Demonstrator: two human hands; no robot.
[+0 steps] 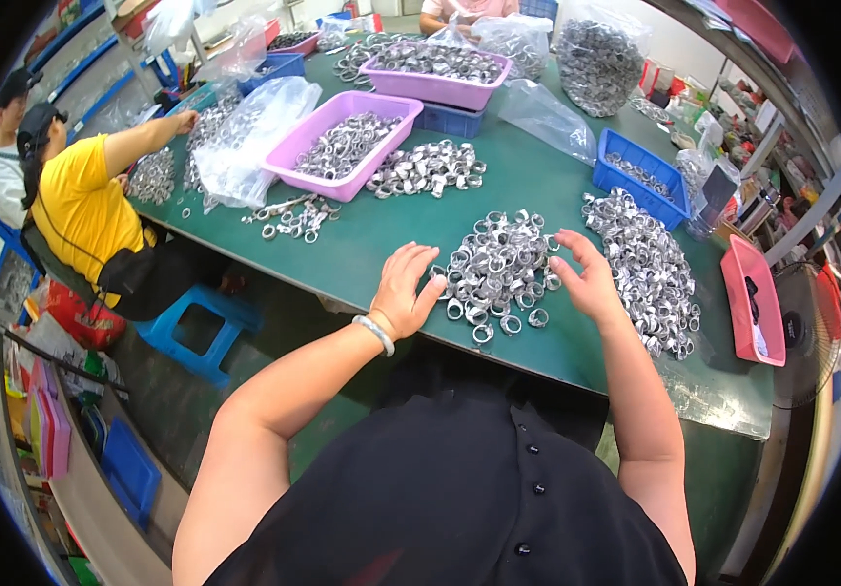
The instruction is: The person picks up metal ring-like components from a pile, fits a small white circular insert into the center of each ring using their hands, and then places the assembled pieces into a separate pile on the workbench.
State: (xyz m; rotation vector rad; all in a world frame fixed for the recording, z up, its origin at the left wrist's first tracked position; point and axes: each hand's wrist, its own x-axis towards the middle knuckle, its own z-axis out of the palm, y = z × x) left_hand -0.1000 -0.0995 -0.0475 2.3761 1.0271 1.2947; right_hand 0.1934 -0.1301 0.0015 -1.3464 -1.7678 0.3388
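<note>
A heap of silver-coloured metal rings point(498, 264) lies on the green table close in front of me. At its left edge is my left hand point(405, 293), a pale bangle on the wrist, with its fingers spread and thumb near the outer rings. My right hand point(591, 281) is on the opposite side, open, its thumb and fingertips at the heap's edge. Neither hand has a ring gripped in it. Right beside my right hand spreads a larger pile of similar rings point(645, 273). Farther back lies another ring pile point(430, 169).
Behind are a lilac tray point(340, 186) of rings, another lilac tray point(440, 86) on a blue bin point(447, 118), and a blue basket point(679, 205). A pink tray point(738, 303) stands right. A person in yellow point(93, 210) works left, near a blue stool point(196, 327).
</note>
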